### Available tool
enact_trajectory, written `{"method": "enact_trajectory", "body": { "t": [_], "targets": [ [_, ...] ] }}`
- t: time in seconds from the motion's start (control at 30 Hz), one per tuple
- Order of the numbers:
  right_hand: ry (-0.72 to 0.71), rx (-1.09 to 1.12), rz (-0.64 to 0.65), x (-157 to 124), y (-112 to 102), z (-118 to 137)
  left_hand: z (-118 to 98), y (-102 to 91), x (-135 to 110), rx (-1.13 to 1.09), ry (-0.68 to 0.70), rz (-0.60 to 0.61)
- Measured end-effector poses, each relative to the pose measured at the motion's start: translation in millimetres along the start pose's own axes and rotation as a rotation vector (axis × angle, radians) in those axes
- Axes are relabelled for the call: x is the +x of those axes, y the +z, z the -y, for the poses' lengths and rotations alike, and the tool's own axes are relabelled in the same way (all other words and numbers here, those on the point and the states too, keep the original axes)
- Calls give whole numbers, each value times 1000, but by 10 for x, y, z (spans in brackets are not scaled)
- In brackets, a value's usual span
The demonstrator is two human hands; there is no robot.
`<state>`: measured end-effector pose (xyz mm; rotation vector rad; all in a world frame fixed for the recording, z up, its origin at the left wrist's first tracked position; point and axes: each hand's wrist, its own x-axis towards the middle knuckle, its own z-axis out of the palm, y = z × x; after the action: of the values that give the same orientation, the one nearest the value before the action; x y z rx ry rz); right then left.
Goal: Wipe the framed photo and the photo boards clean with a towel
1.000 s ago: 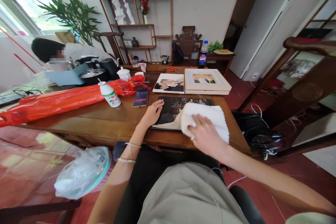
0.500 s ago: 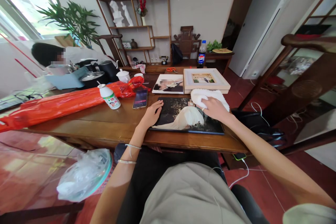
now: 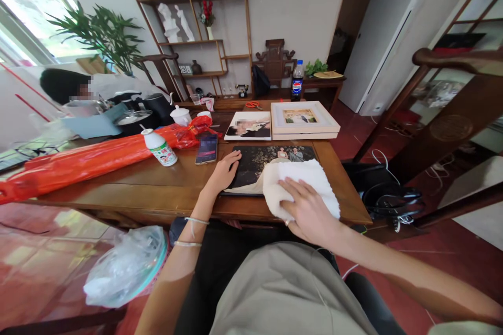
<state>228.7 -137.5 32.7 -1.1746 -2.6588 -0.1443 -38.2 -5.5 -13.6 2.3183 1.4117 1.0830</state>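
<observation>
A dark photo panel (image 3: 251,159) showing a couple and a long pale dress lies flat on the wooden table. My left hand (image 3: 223,171) rests on its left edge, fingers stretched out and holding nothing. Under my right hand (image 3: 310,212) is a white cloth (image 3: 320,180), spread over the panel's lower right part and reaching past its near edge. The fingers of that hand lie over the cloth, and the thumb side is at the table's front edge. The cloth hides the dress and the panel's right corner.
Behind the panel are a small photo canvas (image 3: 248,125), a framed picture (image 3: 301,120), orange scissors (image 3: 253,105) and a cola bottle (image 3: 297,81). To the left are a phone (image 3: 206,149), a white drink bottle (image 3: 159,147) and a long red-wrapped bundle (image 3: 98,152). Another person (image 3: 133,84) leans at far left.
My right hand has brought the cloth from the panel's upper right corner toward me to its lower right part, uncovering the couple. My left hand stays on the left edge.
</observation>
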Motion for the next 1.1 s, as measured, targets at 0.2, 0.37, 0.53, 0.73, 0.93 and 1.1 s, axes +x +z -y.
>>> {"method": "enact_trajectory", "body": {
  "t": [0.2,0.37,0.53,0.73,0.93,1.1],
  "targets": [
    [188,-95,-39,552,7,-660,-1,-20,-1,1,11,4],
    [318,-182,14,730,-38,-1047,3,-15,-6,1,16,-2],
    [206,-189,1,422,-13,-580,2,-3,-6,14,21,2],
    [-5,-36,26,-22,2,115,-4,-1,-7,-4,6,0],
    [29,-8,-48,430,37,-435,8,-2,-6,-2,7,15],
    [247,-146,-26,904,43,-883,7,-4,-7,6,10,10]
  ]
}}
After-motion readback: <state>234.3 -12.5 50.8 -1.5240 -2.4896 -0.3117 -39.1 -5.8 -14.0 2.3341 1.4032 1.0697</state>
